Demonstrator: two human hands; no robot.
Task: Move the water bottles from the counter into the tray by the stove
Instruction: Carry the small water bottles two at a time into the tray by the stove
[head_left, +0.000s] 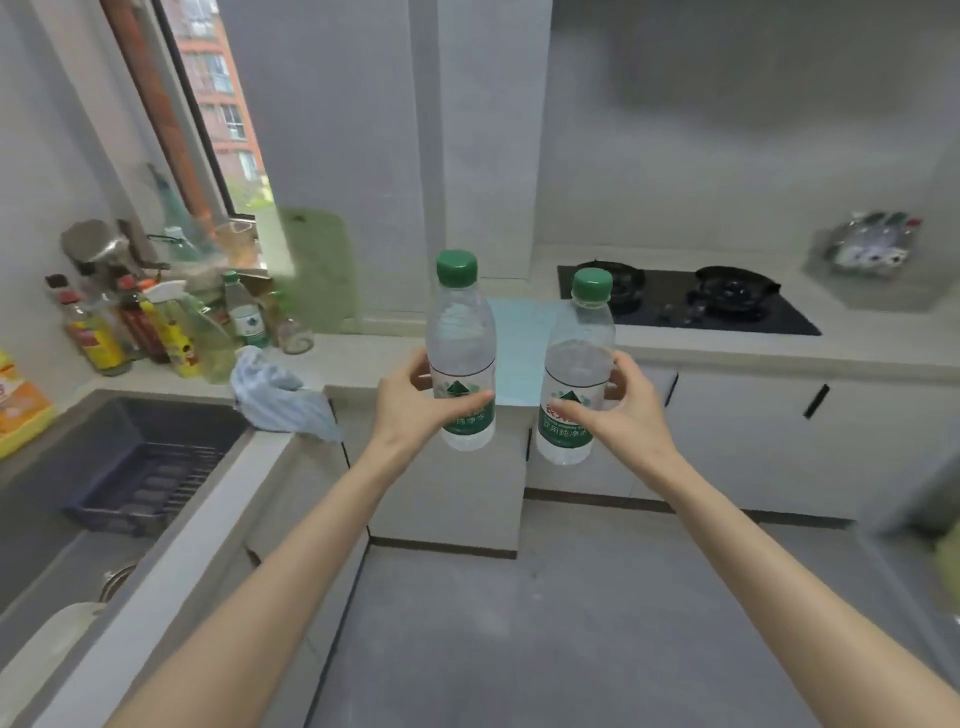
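Note:
I hold two clear water bottles with green caps and green labels, both upright in the air in front of the counter corner. My left hand (415, 400) grips the left water bottle (460, 332) around its label. My right hand (623, 405) grips the right water bottle (579, 358) the same way. Behind and between the bottles a light blue tray (519, 332) lies on the counter, just left of the black gas stove (685, 304). Part of the tray is hidden by the bottles.
At the left is a sink (104, 467) with a dark rack (140, 488) inside. A cluster of condiment bottles (156, 327), a crumpled cloth (275, 395) and a green cutting board (317, 270) stand on the left counter. A blurred holder (872, 249) sits right of the stove.

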